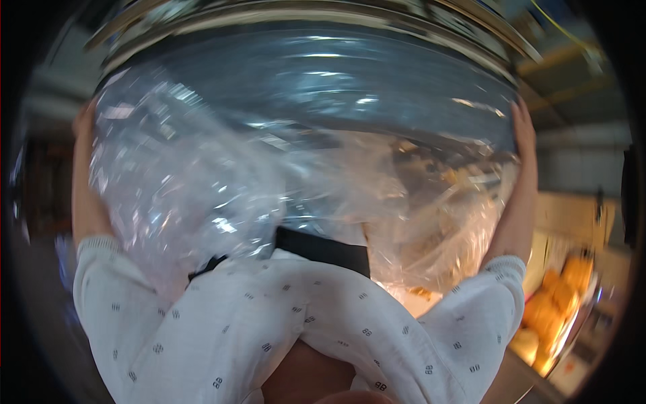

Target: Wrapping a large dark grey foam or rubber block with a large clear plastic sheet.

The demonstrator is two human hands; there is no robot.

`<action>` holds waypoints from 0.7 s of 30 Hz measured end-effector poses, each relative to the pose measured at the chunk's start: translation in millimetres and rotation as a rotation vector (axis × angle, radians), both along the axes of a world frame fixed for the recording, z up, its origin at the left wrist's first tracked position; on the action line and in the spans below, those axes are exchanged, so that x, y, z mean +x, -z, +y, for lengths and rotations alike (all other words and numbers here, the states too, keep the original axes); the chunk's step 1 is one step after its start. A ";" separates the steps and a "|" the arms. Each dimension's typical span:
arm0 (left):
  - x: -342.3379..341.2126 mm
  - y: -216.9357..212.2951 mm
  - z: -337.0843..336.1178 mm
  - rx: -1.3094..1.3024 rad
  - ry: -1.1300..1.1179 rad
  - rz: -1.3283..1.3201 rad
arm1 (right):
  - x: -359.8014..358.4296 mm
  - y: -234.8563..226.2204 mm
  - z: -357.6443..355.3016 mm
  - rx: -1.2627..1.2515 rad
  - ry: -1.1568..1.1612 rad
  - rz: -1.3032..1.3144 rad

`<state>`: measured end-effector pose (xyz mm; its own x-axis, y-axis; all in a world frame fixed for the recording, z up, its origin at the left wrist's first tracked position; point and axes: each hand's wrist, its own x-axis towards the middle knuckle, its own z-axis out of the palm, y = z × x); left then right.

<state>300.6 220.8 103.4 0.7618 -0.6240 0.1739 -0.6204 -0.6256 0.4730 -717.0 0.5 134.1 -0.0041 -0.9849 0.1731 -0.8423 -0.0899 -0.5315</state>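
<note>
A large round metal bowl (pixel 316 74) lined with a clear plastic bag (pixel 222 182) fills most of the view, held up close in front of me. My left hand (pixel 84 121) grips the bowl's left side and my right hand (pixel 523 128) grips its right side. Both arms reach up in white patterned sleeves. The loose plastic bag hangs down crumpled toward my chest. The picture is blurred by motion.
A tray of orange-yellow food pieces (pixel 558 303) stands at the lower right on a counter. Pale wall tiles (pixel 579 175) and yellow beams (pixel 565 60) show at the right. The left side is dark and blurred.
</note>
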 end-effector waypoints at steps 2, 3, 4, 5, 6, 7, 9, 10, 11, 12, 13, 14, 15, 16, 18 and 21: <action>-54.0 8.6 -46.1 -0.252 -0.067 -0.191 | -70.2 12.3 -27.0 0.212 0.249 -0.019; -63.6 3.8 -49.2 -0.256 -0.055 -0.230 | -56.2 16.4 -37.8 0.225 0.329 0.362; -54.4 2.9 -43.9 -0.233 -0.059 -0.272 | -41.1 9.9 -46.0 0.207 0.415 0.747; -9.0 2.8 -19.6 -0.209 -0.142 -0.348 | -2.7 -0.7 -64.5 0.197 0.345 0.747; 26.6 6.3 9.1 -0.180 -0.209 -0.421 | 48.8 -9.8 -74.3 -0.206 0.096 0.682; 11.6 15.8 -12.4 -0.161 -0.181 -0.398 | 77.2 -26.7 -51.3 -0.572 -0.087 0.624; -50.0 13.0 -52.0 -0.472 -0.124 -0.274 | 149.6 -66.0 28.4 -0.025 -0.215 -0.287; -58.5 6.9 -56.1 -0.470 -0.106 -0.260 | 176.7 -72.3 66.4 0.298 -0.318 -0.490; -56.0 -3.4 -31.7 -0.491 -0.157 -0.209 | 212.8 -66.0 93.0 0.651 -0.468 -0.704; -56.5 -5.5 -24.0 -0.529 -0.179 -0.132 | 247.8 -69.4 137.8 0.876 -0.529 -0.654; -61.3 1.8 -29.6 -0.529 -0.150 -0.113 | 256.3 -51.3 174.7 1.038 -0.743 -0.621; -64.2 4.0 -34.1 -0.505 -0.149 -0.109 | 266.9 -29.7 204.2 1.235 -0.834 -0.599; -62.3 2.1 -37.8 -0.489 -0.154 -0.108 | 290.5 -17.4 230.3 1.394 -0.869 -0.607; -59.1 3.1 -42.0 -0.478 -0.158 -0.104 | 306.6 0.4 255.6 1.321 -0.932 -0.710; -55.3 5.4 -56.0 -0.459 -0.153 -0.098 | 337.2 22.9 285.2 1.120 -0.861 -0.784; -39.0 11.6 -60.0 -0.471 -0.169 -0.294 | 377.4 20.1 295.0 0.154 -1.136 -0.725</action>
